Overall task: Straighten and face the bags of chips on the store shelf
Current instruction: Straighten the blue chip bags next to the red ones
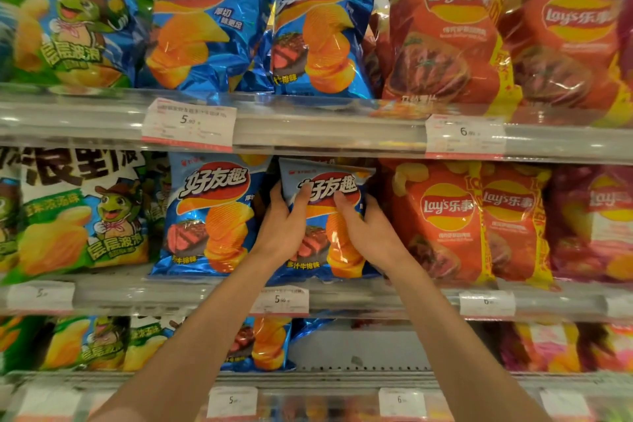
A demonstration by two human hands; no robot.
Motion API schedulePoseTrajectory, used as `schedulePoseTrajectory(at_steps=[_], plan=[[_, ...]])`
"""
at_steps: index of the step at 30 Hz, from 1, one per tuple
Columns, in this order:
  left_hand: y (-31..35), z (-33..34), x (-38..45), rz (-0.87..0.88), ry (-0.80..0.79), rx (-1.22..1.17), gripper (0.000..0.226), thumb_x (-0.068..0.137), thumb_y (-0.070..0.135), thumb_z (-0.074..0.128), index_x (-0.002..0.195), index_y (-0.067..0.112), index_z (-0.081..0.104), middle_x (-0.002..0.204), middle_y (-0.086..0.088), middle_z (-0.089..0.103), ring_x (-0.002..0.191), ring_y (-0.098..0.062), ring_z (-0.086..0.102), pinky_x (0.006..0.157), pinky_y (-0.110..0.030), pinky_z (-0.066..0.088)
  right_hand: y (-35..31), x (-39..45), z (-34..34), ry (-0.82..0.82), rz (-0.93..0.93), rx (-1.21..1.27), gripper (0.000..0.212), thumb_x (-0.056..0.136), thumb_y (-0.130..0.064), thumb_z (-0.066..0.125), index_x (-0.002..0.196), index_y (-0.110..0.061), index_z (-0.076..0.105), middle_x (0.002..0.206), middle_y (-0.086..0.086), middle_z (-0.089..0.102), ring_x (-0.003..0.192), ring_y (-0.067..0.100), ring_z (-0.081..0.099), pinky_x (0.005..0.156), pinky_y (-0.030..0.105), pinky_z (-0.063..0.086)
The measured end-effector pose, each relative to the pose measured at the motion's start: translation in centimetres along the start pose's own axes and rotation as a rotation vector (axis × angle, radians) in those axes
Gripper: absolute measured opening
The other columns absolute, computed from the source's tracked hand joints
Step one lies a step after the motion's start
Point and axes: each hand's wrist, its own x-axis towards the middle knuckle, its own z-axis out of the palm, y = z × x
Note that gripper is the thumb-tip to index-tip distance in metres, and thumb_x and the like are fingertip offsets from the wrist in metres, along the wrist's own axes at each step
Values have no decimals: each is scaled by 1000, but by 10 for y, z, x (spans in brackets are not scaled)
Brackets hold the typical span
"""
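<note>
Blue chip bag (322,236) stood upright between our hands, left hand (279,228) and right hand (368,229) gripping its sides, top leaning a bit left.

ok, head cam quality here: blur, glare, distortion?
Head view: centre sharp, the blue bag both hands hold is readable; edges smear, the green bags blurred; glare on the foil and the shelf rail; wide-angle bends the shelves.

Both hands grip a blue chip bag (322,216) on mid shelf (376,298): left hand (282,228) at its left edge, right hand (368,231) at right edge. Orange bags (445,226) to the right, another blue bag (209,216) left, w/ green bags (78,216) beyond.
</note>
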Motion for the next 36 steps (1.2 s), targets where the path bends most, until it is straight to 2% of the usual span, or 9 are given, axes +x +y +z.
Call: schedulePoseTrajectory(at_steps=[6,10,13,17,21,25,27,32,36], plan=[[-3,0,1,31,-24,-28,60,99,58,42,152,37,24,127,12,55,119,-12,56,101,-33,45,0,-4,3,13,59,9,109,68,-91,48,155,-35,16,149,-5,49,133,22,51,110,45,43],[-5,0,-2,83,-52,-35,65,97,62,44,153,40,21,128,17,56,111,-3,57,91,-20,46,3,-15,4,123,-6,-64,98,80,-84,43,156,-30,15,154,-1,43,138,25,46,113,45,38],[-6,0,0,76,-49,-47,68,95,65,44,154,40,19,130,14,56,119,-11,57,100,-32,47,4,-13,5,134,-7,-102,97,83,-83,41,157,-26,14,157,1,40,141,27,42,114,44,36],[-8,-2,-1,97,-9,-76,71,94,67,44,154,47,12,139,11,55,123,-14,58,103,-41,50,2,-13,3,158,-72,-85,84,92,-67,46,158,-29,10,153,1,44,137,23,46,104,29,38],[-11,2,-1,242,2,21,54,104,48,38,153,49,14,142,11,51,122,-8,54,103,-35,50,1,-19,7,177,-200,-135,71,98,-61,42,156,-42,5,152,-1,43,134,17,48,110,37,41],[-14,2,4,262,12,59,48,106,46,32,153,43,26,146,3,46,128,-6,46,107,-31,42,-7,-11,6,172,-249,-264,66,103,-49,39,159,-32,9,154,6,34,138,22,41,103,24,31],[-16,3,3,257,-10,126,51,104,52,32,154,45,22,148,1,43,127,-5,43,102,-25,36,-5,-12,3,160,-232,-322,66,103,-53,35,159,-33,8,154,7,34,137,27,42,103,31,34],[-19,9,3,275,-51,294,58,102,59,29,155,48,10,147,-7,42,134,-23,42,110,-43,38,6,-18,-2,177,-197,-385,69,101,-57,31,159,-32,6,154,7,37,137,27,41,106,37,36],[-18,10,3,263,-58,295,59,102,59,30,155,48,9,148,-7,42,135,-24,42,110,-45,38,6,-16,-3,180,-177,-409,69,100,-60,29,159,-33,7,149,10,45,132,29,47,104,41,40]])
